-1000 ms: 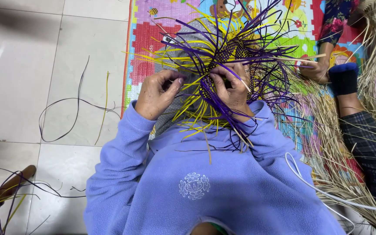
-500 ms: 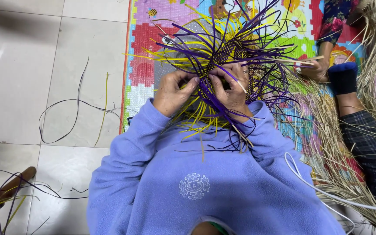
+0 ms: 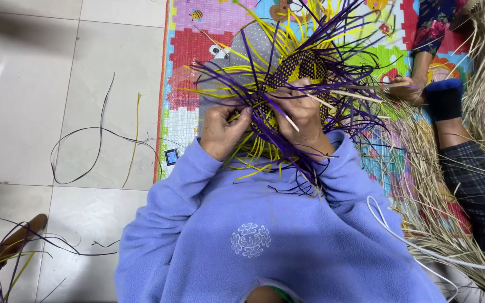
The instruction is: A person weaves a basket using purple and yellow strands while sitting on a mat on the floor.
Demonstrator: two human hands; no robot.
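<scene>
Mid-weave: both hands, left (image 3: pixel 223 130) and right (image 3: pixel 304 115), pinch strips on the 2-colour weave (image 3: pixel 298 70) (loose ends fan toward 12 o'clock), so tucking 1 strip needs steady tension.

Single head-worn view, looking steeply down over the wearer's chest, close to the left hand (image 3: pixel 224 130) and right hand (image 3: pixel 303 115) at frame centre. Top of frame faces forward across the colourful floor mat (image 3: pixel 189 56); tiled floor (image 3: pixel 40 101) on left. Right edge probably catches another seated person, partly cropped.
</scene>
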